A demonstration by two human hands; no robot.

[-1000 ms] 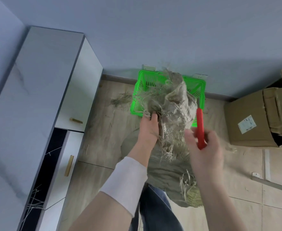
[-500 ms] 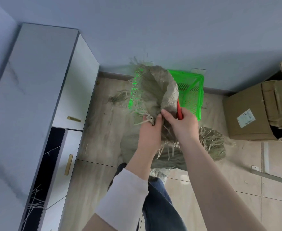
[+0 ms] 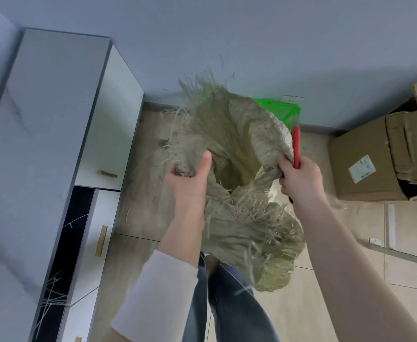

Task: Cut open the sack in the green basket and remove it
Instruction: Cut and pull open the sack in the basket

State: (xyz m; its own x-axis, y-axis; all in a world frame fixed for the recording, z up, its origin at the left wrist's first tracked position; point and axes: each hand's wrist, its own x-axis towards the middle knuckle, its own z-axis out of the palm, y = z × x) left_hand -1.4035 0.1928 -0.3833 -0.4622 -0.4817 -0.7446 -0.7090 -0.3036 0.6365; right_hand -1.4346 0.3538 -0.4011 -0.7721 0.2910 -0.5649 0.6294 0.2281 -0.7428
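Note:
A frayed, olive-grey woven sack [image 3: 229, 134] hangs in the air in front of me, its loose fibres flying. My left hand [image 3: 190, 183] grips its left edge with the thumb up. My right hand [image 3: 298, 178] clutches a bunched fold on the right side together with a red-handled cutter [image 3: 296, 146]. The green basket [image 3: 288, 114] stands on the floor by the wall, mostly hidden behind the raised sack. The sack's lower part [image 3: 264, 243] droops over my legs.
A white cabinet [image 3: 59, 149] with gold handles runs along the left. Cardboard boxes [image 3: 385, 156] sit at the right by the wall. Loose fibres litter the wooden floor [image 3: 138, 198]. My jeans-clad legs [image 3: 227, 304] are below the sack.
Both hands have lifted the sack higher and pulled it apart, left and right. It now covers most of the basket, and its frayed end swung down toward my legs.

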